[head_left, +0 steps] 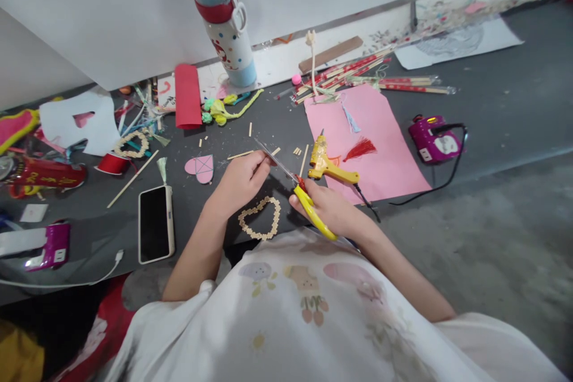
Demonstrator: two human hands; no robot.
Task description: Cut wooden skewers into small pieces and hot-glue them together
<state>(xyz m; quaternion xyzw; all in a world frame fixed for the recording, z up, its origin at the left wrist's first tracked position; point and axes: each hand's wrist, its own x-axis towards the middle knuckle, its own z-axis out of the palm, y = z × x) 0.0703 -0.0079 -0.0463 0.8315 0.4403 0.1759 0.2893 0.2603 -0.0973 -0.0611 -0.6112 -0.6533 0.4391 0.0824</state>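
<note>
My right hand (329, 206) is closed around the yellow handles of a pair of scissors (313, 209), whose blades point up and left. At the blades, the fingers of my left hand (246, 182) are pinched together. A short end of a thin wooden stick (276, 150) shows just past the blade by the left fingertips; the rest is hidden. Another thin stick (239, 156) lies beside the left knuckles. Below, between my wrists, lies a heart-shaped outline of small wooden pieces (242, 221). Small cut pieces (297, 151) are beyond the scissors.
A yellow glue gun (320, 158) rests partly on pink paper (380, 155), near a red tassel (360, 148). A phone (155, 224) and a pink paper heart (205, 168) lie left. Behind stands a bottle (233, 42). A purple power socket (434, 140) sits right.
</note>
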